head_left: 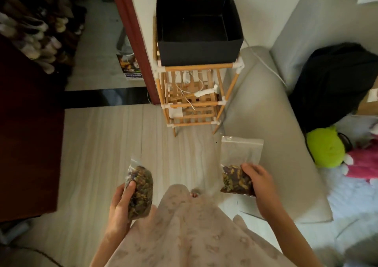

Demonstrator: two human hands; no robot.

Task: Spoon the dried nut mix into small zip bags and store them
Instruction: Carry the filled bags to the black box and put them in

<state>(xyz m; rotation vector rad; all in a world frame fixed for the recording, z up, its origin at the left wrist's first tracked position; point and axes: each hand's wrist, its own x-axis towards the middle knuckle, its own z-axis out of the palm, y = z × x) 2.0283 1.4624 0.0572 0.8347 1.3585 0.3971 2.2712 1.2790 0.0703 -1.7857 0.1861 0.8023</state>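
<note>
Head view, looking down at my two hands over a pale wood floor (98, 144).

My left hand (120, 203) is curled round a zip bag of nut mix (141, 189): thumb across the near face, fingers behind it. The bag is well filled and held upright, clear of the floor.

My right hand (259, 182) grips a second zip bag (237, 170) at its filled lower end. The nut mix sits in the bottom part, just left of the fingers; the clear upper half stands empty above the hand. Whether either zip is sealed I cannot tell.

Ahead of both hands, between them and the wall, stands a bamboo rack (194, 103) with an open black box (198, 27) on its top shelf. The inside of the box is dark. Both bags are well apart from it.

Right of the right hand runs a grey sofa (276, 123), carrying a black bag (335, 82), a green plush toy (325, 148) and a pink one (362, 164). Left of the left hand is a dark red cabinet (28, 144).
</note>
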